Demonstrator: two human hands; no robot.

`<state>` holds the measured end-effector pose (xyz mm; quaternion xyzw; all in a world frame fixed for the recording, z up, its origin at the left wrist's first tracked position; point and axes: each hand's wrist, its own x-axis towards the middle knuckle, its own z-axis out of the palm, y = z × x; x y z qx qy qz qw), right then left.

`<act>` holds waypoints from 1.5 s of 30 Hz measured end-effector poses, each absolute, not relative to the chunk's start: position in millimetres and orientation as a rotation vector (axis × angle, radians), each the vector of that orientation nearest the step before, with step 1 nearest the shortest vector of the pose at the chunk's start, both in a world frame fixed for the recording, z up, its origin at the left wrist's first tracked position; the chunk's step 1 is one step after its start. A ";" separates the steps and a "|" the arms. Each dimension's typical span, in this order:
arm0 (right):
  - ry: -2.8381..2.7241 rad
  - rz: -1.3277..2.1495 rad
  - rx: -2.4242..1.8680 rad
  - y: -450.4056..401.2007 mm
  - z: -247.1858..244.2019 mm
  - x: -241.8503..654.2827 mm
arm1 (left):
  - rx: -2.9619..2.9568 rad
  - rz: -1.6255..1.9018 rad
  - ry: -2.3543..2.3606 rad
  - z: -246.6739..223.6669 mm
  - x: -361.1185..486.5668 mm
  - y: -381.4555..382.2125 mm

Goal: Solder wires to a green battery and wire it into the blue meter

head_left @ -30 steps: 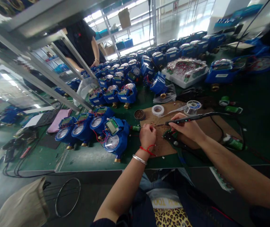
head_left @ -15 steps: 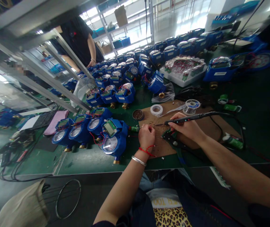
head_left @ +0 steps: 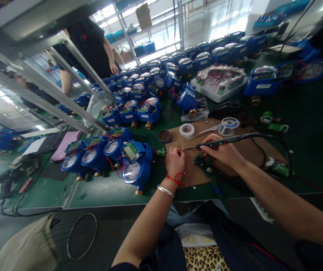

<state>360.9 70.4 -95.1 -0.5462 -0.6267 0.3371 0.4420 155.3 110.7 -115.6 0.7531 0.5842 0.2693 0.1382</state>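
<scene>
My right hand [head_left: 220, 151] grips a black soldering iron [head_left: 226, 140] like a pen. The iron's tip points left, close to the fingertips of my left hand [head_left: 175, 161]. That hand is closed in a pinch over the brown board [head_left: 191, 171]; what its fingers hold is hidden. Just left of it lies a small green cylinder like a battery [head_left: 160, 153], beside a blue water meter [head_left: 131, 171] with a small display and red wires. Green-handled cutters [head_left: 206, 165] lie beneath my right hand.
Behind my hands stand a round tin [head_left: 164, 136], a roll of white tape [head_left: 186, 130] and a solder spool [head_left: 228, 126]. Many blue meters [head_left: 148, 113] crowd the table's far side. A white tray [head_left: 219, 84] holds wired parts. A co-worker [head_left: 89, 49] stands across the table.
The soldering iron's tip has moved slightly left, nearer my left fingertips. My left hand stays about where it was. Across the table, the co-worker's hand has shifted.
</scene>
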 end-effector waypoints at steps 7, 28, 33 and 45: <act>-1.388 0.788 -1.291 67.2 -88.3 364.6 | 2.173 0.811 1.668 -118.6 153.3 111.8; -1.382 0.676 -1.378 69.6 -92.9 371.3 | 2.137 0.937 1.404 -115.6 147.0 108.9; -1.386 0.671 -1.390 69.6 -94.2 371.5 | 2.011 0.941 1.402 -117.6 144.3 109.9; -1.365 0.681 -1.357 67.0 -86.4 368.0 | 1.961 0.920 1.444 -114.6 145.5 109.2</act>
